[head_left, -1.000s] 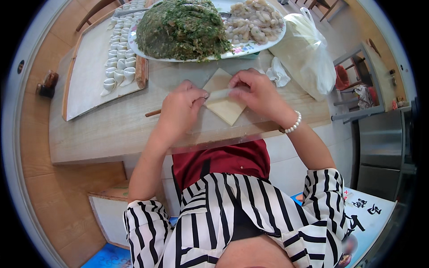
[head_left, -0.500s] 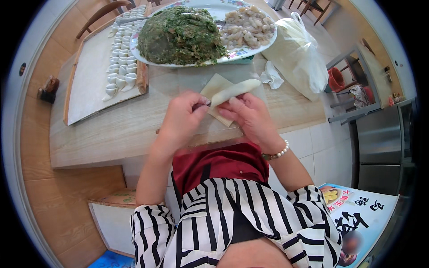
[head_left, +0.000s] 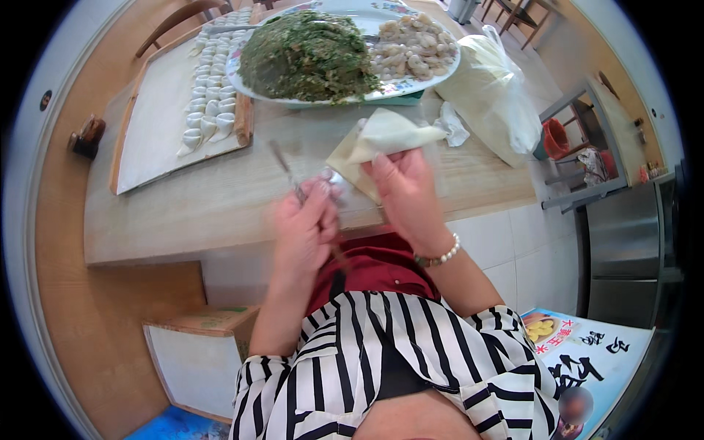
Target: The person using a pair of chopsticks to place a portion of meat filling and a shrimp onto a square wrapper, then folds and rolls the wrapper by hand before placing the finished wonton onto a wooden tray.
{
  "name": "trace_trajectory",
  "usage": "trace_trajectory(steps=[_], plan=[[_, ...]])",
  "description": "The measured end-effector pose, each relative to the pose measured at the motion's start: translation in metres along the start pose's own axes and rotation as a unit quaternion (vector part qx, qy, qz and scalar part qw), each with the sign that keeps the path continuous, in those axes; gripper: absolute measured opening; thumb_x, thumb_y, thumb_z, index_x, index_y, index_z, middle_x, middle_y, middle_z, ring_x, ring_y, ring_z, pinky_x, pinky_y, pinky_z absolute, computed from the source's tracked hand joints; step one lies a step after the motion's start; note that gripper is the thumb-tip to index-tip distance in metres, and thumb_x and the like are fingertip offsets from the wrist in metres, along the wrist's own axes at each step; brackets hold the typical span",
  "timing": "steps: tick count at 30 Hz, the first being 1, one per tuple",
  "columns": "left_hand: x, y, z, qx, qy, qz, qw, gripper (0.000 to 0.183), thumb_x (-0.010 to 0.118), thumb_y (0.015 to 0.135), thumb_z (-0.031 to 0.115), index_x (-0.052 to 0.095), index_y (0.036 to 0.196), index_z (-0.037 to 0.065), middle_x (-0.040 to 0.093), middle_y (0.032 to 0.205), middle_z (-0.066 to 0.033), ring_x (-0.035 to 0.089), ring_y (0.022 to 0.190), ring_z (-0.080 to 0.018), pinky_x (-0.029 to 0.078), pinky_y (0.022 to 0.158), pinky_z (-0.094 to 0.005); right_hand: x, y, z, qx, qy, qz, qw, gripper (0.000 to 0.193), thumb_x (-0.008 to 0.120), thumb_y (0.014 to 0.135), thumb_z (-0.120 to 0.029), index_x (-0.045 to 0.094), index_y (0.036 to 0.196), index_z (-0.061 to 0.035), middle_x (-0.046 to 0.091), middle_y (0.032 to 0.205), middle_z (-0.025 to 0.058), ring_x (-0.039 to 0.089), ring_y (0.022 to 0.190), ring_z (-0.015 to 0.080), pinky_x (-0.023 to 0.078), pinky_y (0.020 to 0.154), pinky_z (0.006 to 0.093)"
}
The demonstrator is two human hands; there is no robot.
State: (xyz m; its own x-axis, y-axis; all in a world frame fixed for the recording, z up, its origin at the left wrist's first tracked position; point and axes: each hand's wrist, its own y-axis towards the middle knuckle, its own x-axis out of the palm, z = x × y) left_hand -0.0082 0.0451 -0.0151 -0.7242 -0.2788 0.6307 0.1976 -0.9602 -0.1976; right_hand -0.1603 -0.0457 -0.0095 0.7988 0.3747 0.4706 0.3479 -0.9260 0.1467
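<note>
My right hand (head_left: 409,192), with a beaded bracelet at its wrist, holds a pale folded dough wrapper (head_left: 396,133) between thumb and fingers. A stack of square wrappers (head_left: 342,163) lies on the table just beneath it. To the left, my left hand (head_left: 304,224) is closed around a thin brown stick-like tool (head_left: 281,158), blurred by motion. Beyond both hands a big oval plate (head_left: 308,102) carries a mound of green minced filling (head_left: 312,59) and a heap of peeled shrimp (head_left: 416,48).
A wood-edged white tray (head_left: 158,125) on the left holds rows of folded dumplings (head_left: 209,103). Right of the plate sit a crumpled white tissue (head_left: 452,126) and a plastic bag (head_left: 488,95). The table's front edge (head_left: 169,255) runs close to me; a cardboard box (head_left: 213,323) stands below.
My left hand has drawn back toward me from the wrapper, and the stick now shows. My right hand has raised the wrapper, which has gone from a rolled shape to a wider folded one.
</note>
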Motion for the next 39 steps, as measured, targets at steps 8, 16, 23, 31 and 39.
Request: trace_trajectory(steps=[8,16,23,31,39], plan=[[0.018,0.015,-0.019,0.084,-0.116,0.042,0.989,0.019,0.063,0.103,0.019,0.064,0.11,0.001,0.059,0.085,-0.001,0.042,0.059,-0.0059,0.028,0.042,-0.0198,-0.014,-0.008,-0.004,0.127,0.075,-0.022,0.989,0.032,0.061,0.104,-0.021,0.06,0.126,0.0023,0.067,0.113,0.0071,0.063,0.097,0.0125,0.051,0.085,0.0276],[0.016,0.017,-0.008,0.116,-0.064,0.073,0.989,0.018,0.063,0.102,0.016,0.065,0.102,-0.002,0.056,0.075,-0.0003,0.043,0.057,-0.0061,0.029,0.042,-0.0208,-0.015,0.007,-0.016,0.172,-0.047,-0.026,0.984,0.016,0.07,0.097,-0.014,0.071,0.1,0.002,0.068,0.083,0.0024,0.061,0.068,0.0069,0.049,0.062,0.0207],[0.016,0.022,0.01,0.106,-0.02,0.096,0.99,0.016,0.065,0.1,0.013,0.063,0.095,-0.001,0.054,0.072,-0.0003,0.041,0.053,-0.005,0.028,0.04,-0.0197,-0.002,0.001,-0.014,0.045,-0.196,-0.052,0.978,0.009,0.064,0.098,-0.005,0.069,0.101,0.0013,0.068,0.081,0.0041,0.062,0.069,0.0083,0.052,0.064,0.0252],[0.034,0.03,0.04,0.046,0.027,0.07,0.996,0.014,0.07,0.095,0.007,0.061,0.086,0.002,0.053,0.071,0.0002,0.042,0.052,-0.0041,0.025,0.038,-0.0185,-0.029,0.009,-0.034,-0.31,-0.421,-0.244,0.817,0.032,0.064,0.08,0.007,0.071,0.108,-0.0074,0.068,0.098,0.0081,0.065,0.081,0.0236,0.054,0.068,0.0323],[0.033,0.032,0.045,0.047,0.055,0.008,0.997,0.011,0.072,0.093,0.006,0.066,0.088,-0.001,0.056,0.07,0.0014,0.044,0.053,-0.0035,0.027,0.042,-0.0196,-0.013,0.023,-0.053,-0.478,-0.525,-0.269,0.651,0.018,0.075,0.077,-0.006,0.067,0.092,-0.0139,0.069,0.107,0.0041,0.061,0.107,0.0245,0.042,0.101,0.0406]])
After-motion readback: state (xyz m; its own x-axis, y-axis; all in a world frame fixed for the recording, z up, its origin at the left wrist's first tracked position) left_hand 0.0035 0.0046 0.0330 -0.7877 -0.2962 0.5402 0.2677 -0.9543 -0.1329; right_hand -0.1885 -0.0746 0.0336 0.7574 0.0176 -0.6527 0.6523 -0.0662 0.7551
